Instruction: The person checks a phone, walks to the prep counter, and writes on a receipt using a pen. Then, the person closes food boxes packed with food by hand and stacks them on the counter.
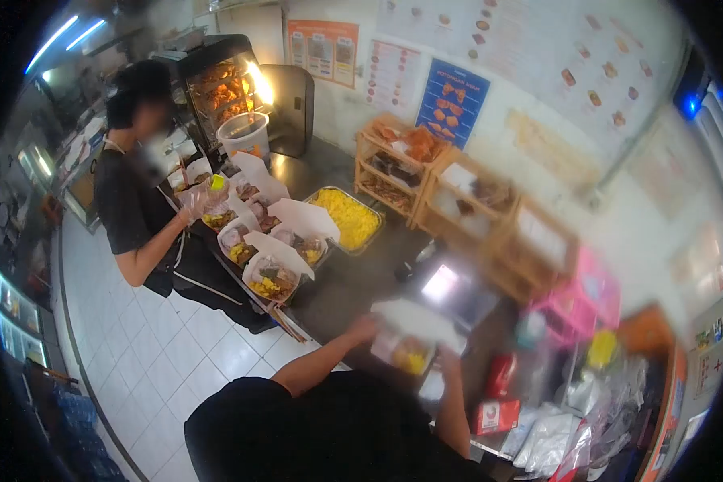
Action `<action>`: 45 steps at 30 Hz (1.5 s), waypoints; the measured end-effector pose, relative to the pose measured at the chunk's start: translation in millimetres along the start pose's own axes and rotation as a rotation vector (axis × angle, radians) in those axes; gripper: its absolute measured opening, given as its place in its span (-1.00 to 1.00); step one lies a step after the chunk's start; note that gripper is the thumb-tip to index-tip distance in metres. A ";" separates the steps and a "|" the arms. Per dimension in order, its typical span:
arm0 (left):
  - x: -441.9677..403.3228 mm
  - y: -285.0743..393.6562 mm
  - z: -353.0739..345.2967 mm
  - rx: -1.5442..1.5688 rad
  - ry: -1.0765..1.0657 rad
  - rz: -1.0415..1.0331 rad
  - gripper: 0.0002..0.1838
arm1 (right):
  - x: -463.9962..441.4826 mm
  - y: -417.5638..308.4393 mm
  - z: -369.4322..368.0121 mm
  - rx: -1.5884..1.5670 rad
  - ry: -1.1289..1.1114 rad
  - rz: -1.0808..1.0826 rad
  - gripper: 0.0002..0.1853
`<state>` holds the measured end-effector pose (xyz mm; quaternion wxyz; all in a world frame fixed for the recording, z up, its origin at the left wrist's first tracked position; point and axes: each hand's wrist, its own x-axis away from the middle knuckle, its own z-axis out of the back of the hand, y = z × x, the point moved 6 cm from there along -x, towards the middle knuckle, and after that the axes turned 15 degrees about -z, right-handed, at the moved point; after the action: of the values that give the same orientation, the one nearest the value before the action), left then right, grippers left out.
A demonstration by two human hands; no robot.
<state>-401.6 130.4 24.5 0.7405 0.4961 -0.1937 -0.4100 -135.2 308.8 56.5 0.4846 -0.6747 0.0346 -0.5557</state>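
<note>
A white paper takeaway box (pixel 396 352) with yellow food inside stands in front of me, its lid (pixel 426 321) raised. My left hand (pixel 365 329) is at the box's left edge, fingers curled against it. At the opposite side, my right hand (pixel 451 363) grips near the lid's right edge. Both hands are blurred, so the exact finger positions are hard to make out. Several similar open boxes (pixel 271 283) filled with food stand together to the left, beside a foil tray (pixel 347 218) of yellow food.
A co-worker (pixel 140 185) in dark clothes reaches over the boxes at left. Wooden racks (pixel 498 233) and a pink basket (pixel 574 301) line the wall. Plastic bags (pixel 550 438) and a red-and-white box (pixel 498 416) lie at right. A white bucket (pixel 243 135) stands by the lit display cabinet (pixel 225 88).
</note>
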 end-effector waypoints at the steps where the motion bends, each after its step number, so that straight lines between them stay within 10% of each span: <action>1: 1.8 3.5 -2.9 -0.014 -0.074 0.022 -0.66 | -2.3 1.8 -0.4 0.038 -0.040 0.016 -0.57; 10: 3.5 -17.1 -26.1 0.272 -0.287 0.049 -0.71 | 7.6 10.5 -4.8 0.009 -0.106 0.079 -0.73; 16: 3.0 -18.6 -29.0 0.374 -0.217 0.084 -0.69 | 0.9 2.4 -11.9 0.518 0.036 0.300 -0.62; 18: 8.3 -21.0 -29.3 0.325 -0.206 0.006 -0.66 | -8.9 11.5 -8.1 0.901 0.396 0.651 -0.55; 21: 29.3 -0.3 -2.4 0.434 -0.242 0.228 -0.52 | 27.5 4.1 -10.2 0.659 0.348 0.368 -0.56; 24: 37.9 134.4 88.0 0.778 -0.541 0.148 -0.25 | -15.7 25.8 11.5 0.664 0.355 0.261 -0.57; 26: 51.9 221.9 146.4 1.239 -0.585 0.048 -0.16 | -97.7 78.3 33.8 0.683 0.235 0.647 -0.57; 31: 26.9 297.4 143.7 0.891 -0.882 -0.330 -0.22 | 42.3 -2.4 -14.4 0.796 0.186 0.314 -0.58; 36: -63.0 238.7 55.6 -0.315 -0.121 -0.742 -0.30 | -26.4 39.4 0.0 1.022 0.443 0.239 -0.51; 41: -77.9 156.9 4.8 -0.527 -0.778 -0.227 -0.55 | 42.1 55.5 33.8 0.315 0.308 0.249 -0.51; 43: -67.6 141.4 8.8 -0.488 -0.667 -0.314 -0.59 | 101.0 50.0 38.7 -0.149 0.230 0.216 -0.59; 45: -59.5 130.0 47.0 -0.436 -0.560 -0.386 -0.62 | 129.7 63.0 21.6 0.095 0.304 0.234 -0.62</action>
<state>-415.3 173.2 168.2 0.6564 0.2236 -0.1999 -0.6923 -38.0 212.9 107.6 0.5664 -0.5506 0.1592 -0.5922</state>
